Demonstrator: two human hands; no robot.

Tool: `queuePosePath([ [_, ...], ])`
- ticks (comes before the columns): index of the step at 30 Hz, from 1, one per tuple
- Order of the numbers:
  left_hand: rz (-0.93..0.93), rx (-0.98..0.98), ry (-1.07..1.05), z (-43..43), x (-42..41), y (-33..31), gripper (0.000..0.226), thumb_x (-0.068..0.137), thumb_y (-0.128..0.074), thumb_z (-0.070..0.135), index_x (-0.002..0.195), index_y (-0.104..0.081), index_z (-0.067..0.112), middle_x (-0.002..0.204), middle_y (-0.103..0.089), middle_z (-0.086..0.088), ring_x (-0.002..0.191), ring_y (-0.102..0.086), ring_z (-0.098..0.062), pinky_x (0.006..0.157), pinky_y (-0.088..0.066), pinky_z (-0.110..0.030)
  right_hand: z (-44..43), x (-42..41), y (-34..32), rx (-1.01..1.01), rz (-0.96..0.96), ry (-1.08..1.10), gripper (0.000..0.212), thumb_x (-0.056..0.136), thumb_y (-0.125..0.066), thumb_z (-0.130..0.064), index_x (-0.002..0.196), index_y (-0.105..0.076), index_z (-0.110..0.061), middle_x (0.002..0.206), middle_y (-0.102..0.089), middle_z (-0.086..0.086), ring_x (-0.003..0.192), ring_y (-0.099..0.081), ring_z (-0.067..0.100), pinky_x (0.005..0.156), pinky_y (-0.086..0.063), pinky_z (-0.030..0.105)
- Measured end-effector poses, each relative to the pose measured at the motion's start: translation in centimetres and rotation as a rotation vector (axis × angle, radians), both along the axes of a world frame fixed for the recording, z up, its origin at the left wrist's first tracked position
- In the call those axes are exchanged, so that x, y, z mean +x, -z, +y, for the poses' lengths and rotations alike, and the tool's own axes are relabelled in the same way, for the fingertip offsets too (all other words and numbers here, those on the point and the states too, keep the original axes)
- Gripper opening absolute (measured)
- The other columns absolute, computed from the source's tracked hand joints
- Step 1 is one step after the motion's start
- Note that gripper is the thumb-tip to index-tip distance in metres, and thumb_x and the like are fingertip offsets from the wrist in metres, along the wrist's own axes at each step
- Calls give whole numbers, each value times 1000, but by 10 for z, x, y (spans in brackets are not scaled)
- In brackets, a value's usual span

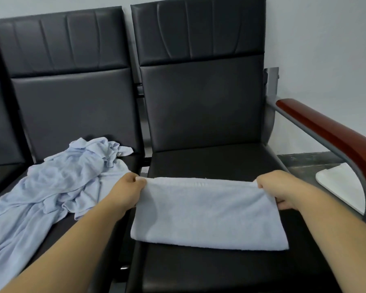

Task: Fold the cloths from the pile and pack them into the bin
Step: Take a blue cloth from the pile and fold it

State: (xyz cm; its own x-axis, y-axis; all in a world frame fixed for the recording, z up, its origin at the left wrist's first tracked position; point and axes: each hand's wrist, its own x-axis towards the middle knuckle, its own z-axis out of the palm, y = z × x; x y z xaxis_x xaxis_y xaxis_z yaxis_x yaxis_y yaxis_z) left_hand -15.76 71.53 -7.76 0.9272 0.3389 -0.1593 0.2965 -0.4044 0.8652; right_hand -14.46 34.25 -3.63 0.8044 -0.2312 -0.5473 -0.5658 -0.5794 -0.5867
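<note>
Pinching the far left corner of a folded pale blue towel (207,214), the left hand (128,192) has its fingers curled over the top edge. The right hand (277,191) grips the far right corner in the same way, thumb on top and fingers tucked under the cloth. Between the two hands the far edge is pulled straight and raised a little, while the near part of the towel lies flat on the black padded seat of the right-hand chair (201,102), close to its near edge. Both bare forearms reach in from the near side.

Left of the left hand, a crumpled pile of pale blue cloths (57,182) spreads over the seat of the left-hand chair (72,98) and hangs off its near left side. On the right, a red-brown wooden armrest (330,132) on a grey metal frame curves down. Beyond it on the floor sits a white object (342,187) with a rounded corner, partly hidden by the armrest; whether it is the bin cannot be told
</note>
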Motion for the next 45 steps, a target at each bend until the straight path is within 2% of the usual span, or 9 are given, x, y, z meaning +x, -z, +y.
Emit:
queuePosePath([
  [7,-112,207,-9,-17,35,17,13,100,-54,29,99,-55,16,91,-64,-6,78,-57,-21,58,-39,-31,-13,28,19,-172,-44,40,20,94,-51,-5,103,-69,-3,101,-69,18,82,-62,31,59,-47,32],
  [16,-125,287,-48,-30,61,45,21,102,-50,32,96,-50,12,85,-59,-4,75,-52,-19,66,-34,-35,-17,42,62,-482,-217,-164,17,106,-42,-25,98,-54,-16,105,-62,5,86,-57,23,67,-44,33],
  [20,-101,358,-53,-34,59,50,20,101,-54,32,101,-50,13,85,-56,2,84,-55,-26,75,-37,-36,-17,34,68,-547,-264,-146,25,106,-45,-32,93,-55,-14,87,-57,-1,73,-55,16,53,-38,30],
  [23,-91,342,-25,-39,52,48,20,98,-59,29,108,-47,15,91,-55,6,87,-54,-23,76,-39,-35,-15,24,58,-532,-253,-128,30,104,-49,-42,111,-53,-13,87,-53,-4,72,-53,14,51,-37,29],
  [28,-97,510,90,-51,30,38,36,94,-63,40,126,-51,27,128,-49,0,115,-52,-27,95,-48,-46,-4,0,38,-523,-206,-135,52,97,-58,-44,135,-36,-14,99,-55,1,77,-56,16,54,-43,31],
  [34,-90,519,517,-109,-27,11,17,100,-50,35,117,-52,35,109,-59,13,87,-57,-9,81,-49,-31,22,-24,30,-565,-361,-464,26,99,-55,-33,125,-55,-26,125,-50,-3,103,-54,18,86,-53,34],
  [37,-59,697,722,-126,-54,12,24,104,-39,37,124,-44,26,117,-55,6,99,-55,-19,88,-47,-34,33,-37,33,-557,-226,-656,27,102,-46,-29,126,-57,-27,123,-50,-4,101,-55,19,89,-54,36],
  [41,-23,957,695,-118,-52,21,34,103,-29,49,114,-47,22,120,-53,3,105,-50,-23,94,-43,-41,47,-53,28,-554,-196,-751,31,102,-47,-30,131,-58,-26,126,-56,-5,107,-56,19,93,-51,33],
  [45,101,1047,582,-94,-40,24,46,97,-35,55,138,-43,38,148,-33,4,128,-39,-29,104,-36,-46,65,-69,26,-349,-201,-856,30,94,-57,-31,122,-65,-38,100,-51,-22,96,-50,3,92,-48,25],
])
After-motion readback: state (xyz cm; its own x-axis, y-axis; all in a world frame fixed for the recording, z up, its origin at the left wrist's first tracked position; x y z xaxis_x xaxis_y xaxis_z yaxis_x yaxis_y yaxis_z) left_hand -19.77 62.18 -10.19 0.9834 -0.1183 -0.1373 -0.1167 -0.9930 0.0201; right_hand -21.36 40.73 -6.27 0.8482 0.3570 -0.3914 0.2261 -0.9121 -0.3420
